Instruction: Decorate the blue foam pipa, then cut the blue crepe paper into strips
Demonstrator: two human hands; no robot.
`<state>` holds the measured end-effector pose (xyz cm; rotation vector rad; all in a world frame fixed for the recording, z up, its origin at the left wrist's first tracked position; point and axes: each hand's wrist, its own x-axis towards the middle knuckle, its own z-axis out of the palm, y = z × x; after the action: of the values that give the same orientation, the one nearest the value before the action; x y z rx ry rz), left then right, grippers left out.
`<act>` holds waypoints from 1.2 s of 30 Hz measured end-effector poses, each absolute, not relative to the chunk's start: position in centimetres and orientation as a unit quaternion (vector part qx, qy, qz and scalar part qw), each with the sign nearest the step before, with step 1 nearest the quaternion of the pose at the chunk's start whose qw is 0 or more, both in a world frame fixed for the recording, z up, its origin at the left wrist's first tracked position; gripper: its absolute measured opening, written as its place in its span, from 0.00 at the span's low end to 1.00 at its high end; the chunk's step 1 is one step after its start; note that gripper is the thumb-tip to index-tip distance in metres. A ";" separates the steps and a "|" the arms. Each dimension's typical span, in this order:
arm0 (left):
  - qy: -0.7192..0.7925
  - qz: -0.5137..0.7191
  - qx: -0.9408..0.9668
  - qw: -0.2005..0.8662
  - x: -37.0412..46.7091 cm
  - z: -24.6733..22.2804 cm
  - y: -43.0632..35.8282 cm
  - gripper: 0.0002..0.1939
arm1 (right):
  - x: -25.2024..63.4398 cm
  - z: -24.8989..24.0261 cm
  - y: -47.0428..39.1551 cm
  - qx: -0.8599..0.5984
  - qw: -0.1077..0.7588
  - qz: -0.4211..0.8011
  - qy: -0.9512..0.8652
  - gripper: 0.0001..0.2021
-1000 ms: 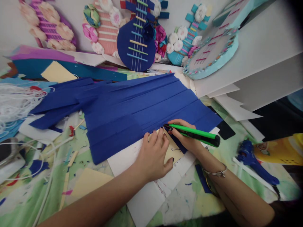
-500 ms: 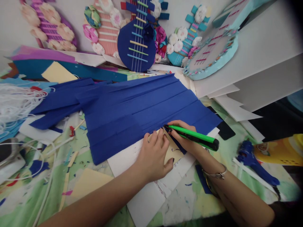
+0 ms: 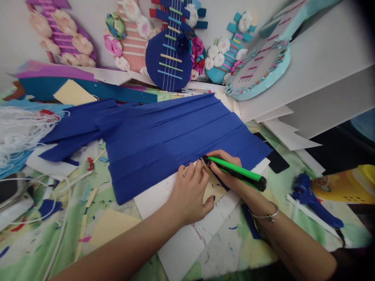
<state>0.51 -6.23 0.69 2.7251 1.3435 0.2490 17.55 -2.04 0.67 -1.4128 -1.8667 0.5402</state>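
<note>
A green and black utility knife [image 3: 237, 170] is gripped in my right hand [image 3: 225, 168], its tip beside my left fingertips at the lower edge of the blue crepe paper [image 3: 164, 144]. My left hand [image 3: 191, 191] lies with fingers spread, pressing on a cream piece of card [image 3: 213, 187]. Beneath the card is a white sheet [image 3: 178, 249] with dark marks and cuts. The blade itself is too small to make out. A narrow dark blue strip shows along the card's right edge, partly covered by my right hand.
Decorated model string instruments, including a dark blue one [image 3: 168, 58], stand along the back. At right are a blue glue gun [image 3: 316, 203], a yellow container [image 3: 342, 185] and a black phone-like slab [image 3: 278, 158]. White cords [image 3: 23, 128] and paper scraps lie at left.
The view has shifted slightly. My right hand and the knife have moved a little left, and the knife's back end sits slightly lower. My left hand stays in place.
</note>
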 end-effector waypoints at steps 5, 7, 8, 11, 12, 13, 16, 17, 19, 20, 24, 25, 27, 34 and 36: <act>0.440 0.087 0.893 0.046 0.5 0.6 -6.3 0.34 | 17.6 0.7 -2.2 -0.563 0.354 0.196 -0.720 0.10; 0.439 0.088 0.893 0.048 0.6 0.6 -6.2 0.34 | 17.7 0.7 -2.2 -0.562 0.351 0.197 -0.723 0.10; 0.439 0.088 0.893 0.049 0.6 0.6 -6.2 0.34 | 17.7 0.6 -2.2 -0.561 0.349 0.197 -0.725 0.10; 0.439 0.088 0.893 0.048 0.5 0.6 -6.2 0.34 | 17.8 0.4 -2.1 -0.559 0.348 0.195 -0.727 0.10; 0.439 0.088 0.893 0.049 0.5 0.6 -6.2 0.34 | 17.9 0.4 -2.1 -0.560 0.349 0.194 -0.726 0.10; 0.439 0.087 0.893 0.049 0.5 0.6 -6.2 0.35 | 17.9 0.3 -2.1 -0.560 0.350 0.193 -0.725 0.10; 0.439 0.083 0.893 0.048 0.6 0.6 -6.2 0.35 | 17.9 0.3 -2.1 -0.559 0.355 0.193 -0.724 0.10; 0.440 0.082 0.893 0.047 0.6 0.6 -6.2 0.35 | 17.9 0.3 -2.1 -0.557 0.356 0.194 -0.725 0.10; 0.441 0.082 0.893 0.045 0.5 0.6 -6.2 0.34 | 17.9 0.4 -2.1 -0.556 0.356 0.196 -0.725 0.10; 0.441 0.082 0.893 0.045 0.5 0.6 -6.2 0.34 | 17.9 0.4 -2.1 -0.558 0.355 0.196 -0.724 0.10; 0.440 0.083 0.893 0.044 0.5 0.6 -6.3 0.34 | 17.9 0.3 -2.1 -0.558 0.362 0.196 -0.721 0.10; 0.440 0.084 0.893 0.044 0.5 0.6 -6.3 0.34 | 17.9 0.3 -2.1 -0.555 0.365 0.197 -0.721 0.10; 0.440 0.084 0.893 0.044 0.5 0.6 -6.3 0.34 | 17.9 0.3 -2.1 -0.551 0.366 0.199 -0.723 0.10; 0.442 0.081 0.892 0.047 0.6 0.6 -6.3 0.34 | 17.6 0.6 -2.1 -0.555 0.352 0.198 -0.727 0.10; 0.442 0.083 0.892 0.048 0.5 0.6 -6.3 0.34 | 17.4 0.8 -2.1 -0.557 0.353 0.197 -0.726 0.10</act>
<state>0.53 -6.30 0.63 2.7201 1.3475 0.2533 17.38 -2.12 0.79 -1.4409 -1.8767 0.5100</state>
